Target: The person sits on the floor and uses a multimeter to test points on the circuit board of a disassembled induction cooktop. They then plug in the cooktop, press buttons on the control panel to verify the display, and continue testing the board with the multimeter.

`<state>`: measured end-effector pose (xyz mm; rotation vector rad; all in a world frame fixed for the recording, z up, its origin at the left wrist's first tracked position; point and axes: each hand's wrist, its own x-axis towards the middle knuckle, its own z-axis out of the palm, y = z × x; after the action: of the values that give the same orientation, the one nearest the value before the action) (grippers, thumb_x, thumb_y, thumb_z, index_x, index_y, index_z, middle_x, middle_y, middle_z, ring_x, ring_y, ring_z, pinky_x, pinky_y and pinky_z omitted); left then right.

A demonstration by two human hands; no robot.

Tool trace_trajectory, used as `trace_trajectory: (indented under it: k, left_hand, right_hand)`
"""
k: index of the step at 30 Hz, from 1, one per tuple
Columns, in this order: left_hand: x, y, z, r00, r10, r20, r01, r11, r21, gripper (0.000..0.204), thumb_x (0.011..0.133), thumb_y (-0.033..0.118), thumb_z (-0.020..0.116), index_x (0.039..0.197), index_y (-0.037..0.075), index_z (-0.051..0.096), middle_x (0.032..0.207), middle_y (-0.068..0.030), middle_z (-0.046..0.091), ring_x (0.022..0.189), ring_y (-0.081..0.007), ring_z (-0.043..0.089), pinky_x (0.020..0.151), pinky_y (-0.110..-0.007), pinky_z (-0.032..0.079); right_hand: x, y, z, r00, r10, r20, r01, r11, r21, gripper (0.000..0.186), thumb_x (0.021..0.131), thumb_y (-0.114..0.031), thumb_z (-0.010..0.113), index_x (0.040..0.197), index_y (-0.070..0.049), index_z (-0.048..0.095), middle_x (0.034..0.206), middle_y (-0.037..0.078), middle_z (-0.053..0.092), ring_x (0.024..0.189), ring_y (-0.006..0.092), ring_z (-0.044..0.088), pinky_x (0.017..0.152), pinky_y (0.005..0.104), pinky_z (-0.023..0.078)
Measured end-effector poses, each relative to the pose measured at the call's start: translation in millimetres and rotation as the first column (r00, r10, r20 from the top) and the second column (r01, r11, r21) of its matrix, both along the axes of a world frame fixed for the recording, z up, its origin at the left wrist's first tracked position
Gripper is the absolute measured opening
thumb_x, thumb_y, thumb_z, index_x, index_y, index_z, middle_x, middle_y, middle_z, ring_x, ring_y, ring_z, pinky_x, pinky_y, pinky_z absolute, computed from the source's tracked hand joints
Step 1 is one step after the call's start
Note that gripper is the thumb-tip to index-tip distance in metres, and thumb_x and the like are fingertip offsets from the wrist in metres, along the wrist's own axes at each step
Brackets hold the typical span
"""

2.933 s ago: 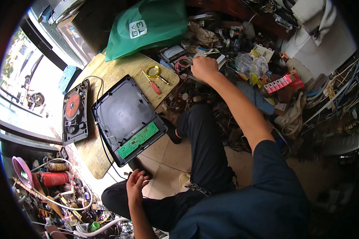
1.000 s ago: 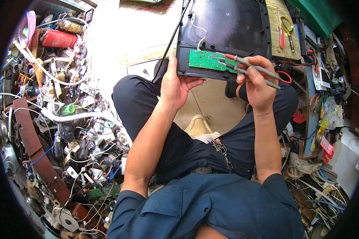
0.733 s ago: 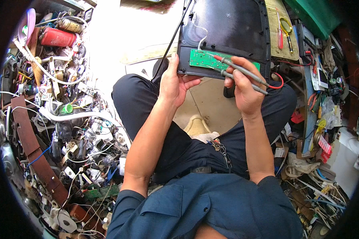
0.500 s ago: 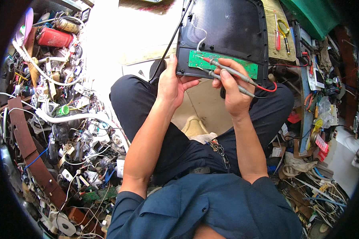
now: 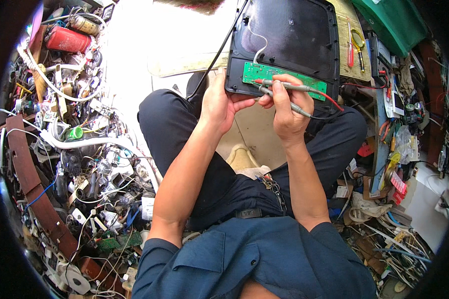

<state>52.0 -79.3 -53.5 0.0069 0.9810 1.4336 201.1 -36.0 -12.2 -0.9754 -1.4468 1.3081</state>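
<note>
Cradling a black panel (image 5: 290,37) at its near left corner in left hand (image 5: 218,107); pinching two test probes (image 5: 297,87) in right hand (image 5: 290,110), over the near-side green circuit board (image 5: 274,73). Too small to read: print on red-and-white packet (image 5: 398,183), right.

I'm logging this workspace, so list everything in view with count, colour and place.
panel: 1, black, upper centre
circuit board: 1, green, in the panel's near part
test probes: 2, grey, one red-tipped, over the circuit board
cord: 1, black, left of the panel
tabletop: 1, yellowish wood, either side of the panel
screwdriver: 1, red-handled, on the tabletop, right
magnifying glass: 1, yellow-rimmed, beside the screwdriver
bag: 1, green, upper right
cylinder: 1, red, upper left
cables and parts: too many to count, mixed colours, heaped both sides
keys: bunch, metallic, at the waist
left hand: 1, bare, at the panel's near left corner
right hand: 1, bare, holding the test probes
</note>
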Motion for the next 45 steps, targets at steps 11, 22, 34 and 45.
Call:
trace_trajectory:
  k: [11, 22, 34, 45]
  left_hand:
    - [1.6, 1.6, -0.7, 1.0, -0.01, 0.007, 0.01, 1.0, -0.01, 0.051, 0.111, 0.047, 0.033, 0.128, 0.007, 0.06, 0.112, -0.0114, 0.073, 0.092, -0.0232, 0.075, 0.069, -0.033, 0.064]
    - [1.7, 2.2, -1.8, 1.0, -0.003, 0.012, 0.003, 1.0, -0.007, 0.053, 0.11, 0.047, 0.034, 0.128, 0.005, 0.059, 0.11, -0.0132, 0.073, 0.09, -0.0243, 0.075, 0.067, -0.033, 0.065]
    - [2.7, 0.6, 0.3, 0.998, -0.005, 0.059, 0.005, 1.0, 0.006, 0.052, 0.11, 0.048, 0.036, 0.128, 0.005, 0.06, 0.11, -0.0127, 0.073, 0.089, -0.0233, 0.075, 0.066, -0.031, 0.065]
    - [3.2, -0.3, -0.1, 0.998, 0.002, 0.066, -0.003, 1.0, 0.009, 0.051, 0.11, 0.047, 0.038, 0.128, 0.005, 0.06, 0.111, -0.0128, 0.073, 0.089, -0.0229, 0.075, 0.065, -0.031, 0.065]
  right_hand:
    - [3.4, 3.8, 2.9, 1.0, 0.0, 0.018, 0.0, 1.0, -0.017, 0.015, 0.099, -0.005, 0.059, 0.109, 0.005, 0.064, 0.091, 0.015, 0.075, 0.063, 0.012, 0.069, 0.058, 0.0261, 0.057]
    - [4.2, 5.1, 3.6, 0.998, 0.019, 0.055, -0.02, 1.0, 0.02, 0.019, 0.102, -0.008, 0.058, 0.114, 0.005, 0.065, 0.084, 0.012, 0.073, 0.065, 0.0122, 0.069, 0.056, 0.0228, 0.055]
    - [5.8, 5.9, 2.1, 0.997, 0.028, 0.076, -0.03, 0.999, 0.025, 0.019, 0.101, -0.007, 0.057, 0.112, 0.006, 0.066, 0.084, 0.012, 0.073, 0.066, 0.011, 0.069, 0.056, 0.0219, 0.055]
    - [8.0, 9.2, 1.9, 0.993, 0.055, 0.104, -0.057, 0.998, 0.02, 0.019, 0.101, -0.008, 0.058, 0.112, 0.006, 0.067, 0.088, 0.012, 0.074, 0.064, 0.0102, 0.068, 0.055, 0.0219, 0.055]
